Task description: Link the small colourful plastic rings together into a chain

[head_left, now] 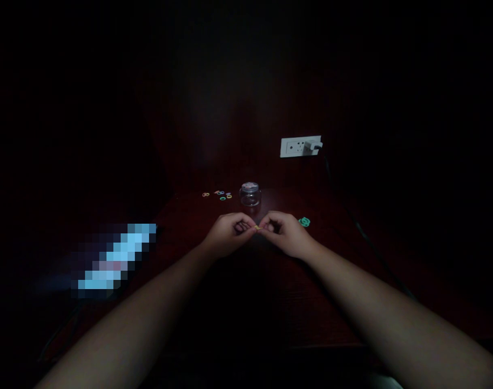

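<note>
My left hand [229, 232] and my right hand [284, 232] meet over the middle of the table. Between their fingertips is a small yellow elastic band [257, 228], pinched from both sides; its full shape is partly covered by the fingers. Just behind the hands stands a clear jar [250, 198] with a patterned lid on top. Several small coloured bands [222, 198] lie loose to the left of the jar. A green cluster of bands [305, 222] rests beside my right hand.
A lit screen [120, 259], blurred into blocks, is at the left. A white wall socket [295, 146] with a plug [313, 146] in it is at the back right. From it a dark cable [363, 232] runs down the right side. The dark red table [311, 292] is dimly lit.
</note>
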